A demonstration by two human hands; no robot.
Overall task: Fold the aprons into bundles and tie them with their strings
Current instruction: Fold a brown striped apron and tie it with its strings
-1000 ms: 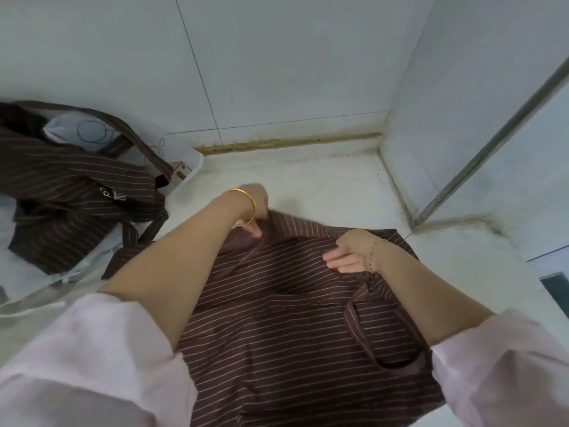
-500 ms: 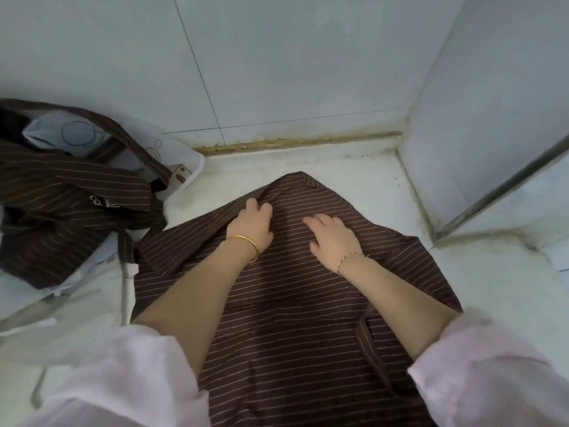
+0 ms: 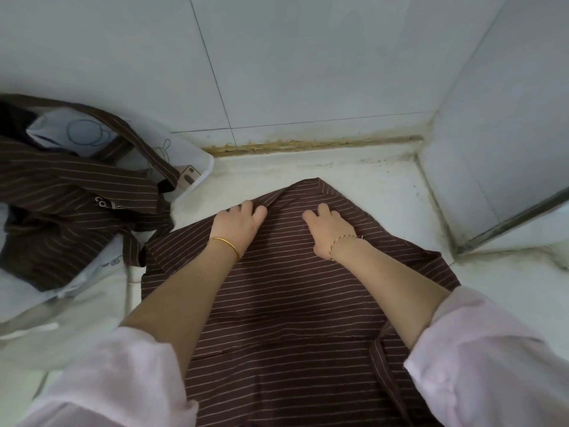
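A brown apron [image 3: 277, 303] with thin pale stripes lies spread on the white counter [image 3: 385, 186] in front of me, its far end coming to a point near the wall. My left hand [image 3: 237, 224] sits on the far part of the apron, fingers bent round a raised fold of cloth. My right hand [image 3: 331, 231] presses down on the smooth cloth just to the right, with nothing pinched in it. A strap [image 3: 381, 359] of the apron runs under my right forearm. A second brown striped apron [image 3: 61, 198] lies crumpled at the left.
The crumpled apron rests on a white plastic bag [image 3: 184, 155] with a blue drawing, its strap looping over the bag. Tiled walls close the counter at the back and right, forming a corner [image 3: 421, 143]. A metal rail [image 3: 508, 223] runs along the right wall.
Both hands went from holding the apron's far edge to resting on top of it, and the far end now lies in a point. The left fingers now bunch a fold.
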